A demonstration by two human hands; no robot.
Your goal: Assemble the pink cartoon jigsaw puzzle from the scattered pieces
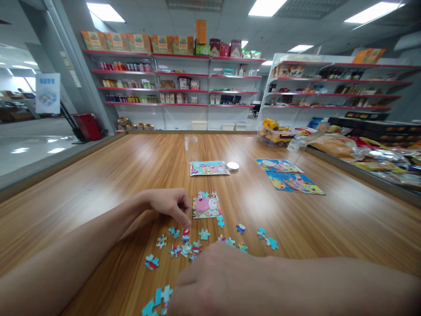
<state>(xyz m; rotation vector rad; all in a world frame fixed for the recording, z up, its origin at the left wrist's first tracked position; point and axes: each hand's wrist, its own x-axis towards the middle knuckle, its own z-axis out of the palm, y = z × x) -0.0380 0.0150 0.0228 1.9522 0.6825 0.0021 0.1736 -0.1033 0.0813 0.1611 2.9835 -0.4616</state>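
Note:
Beside the left edge of a partly assembled jigsaw puzzle (204,206), my left hand (171,205) is closed in a loose curl. Its thumb points down, close to a red-and-blue puzzle piece (186,234); whatever its fingers may hold is hidden. My right hand (210,278) is low in the foreground over loose pieces, back upward and blurred, with its fingers out of sight. Around both hands lie several loose pieces, including a light blue piece (204,234) and a red-and-blue piece (151,262). Another blue piece (220,221) touches the puzzle's lower right corner.
Behind the puzzle are a picture card (210,168), a clear jar (191,149) and a white lid (233,166). Two blue picture sheets (295,181) lie to the right. Farther back, a plastic bin (274,136) holds yellow toy vehicles; packaged goods (378,153) line the right edge.

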